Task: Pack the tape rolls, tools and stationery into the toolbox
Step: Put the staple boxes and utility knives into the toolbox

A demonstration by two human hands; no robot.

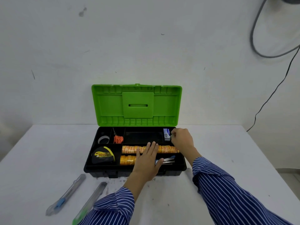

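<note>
Two hands are over the open toolbox (113, 173), which stands on a white table (40, 151) near the wall, its green lid (136, 103) raised upright at the back. The left hand (148, 161) lies flat with straight fingers spread, resting on the tape rolls — the long orange row (129, 149) in the middle compartment and the shorter row (127, 160) in front of it. It grips nothing. The right hand (181, 138) is at the back right corner of the tray, fingers curled, touching a small white and blue box (166, 134) that stands in the narrow end compartment; if it really pinches the box or only touches it, I cannot tell.

Other things are already in the tray: a grey tape ring (103, 139) in the back left compartment, orange scissors (118, 138) in the slot just beside it, a black and yellow tape measure (103, 155) in the front left compartment, and some flat silver pieces (168, 159) in the front right, partly hidden by the left hand.

On the table in front of the toolbox, to the left, lie two cutters side by side but apart — one with a blue slider (67, 194), one with a green end (88, 202), the latter partly covered by the left striped sleeve (112, 207).
</note>
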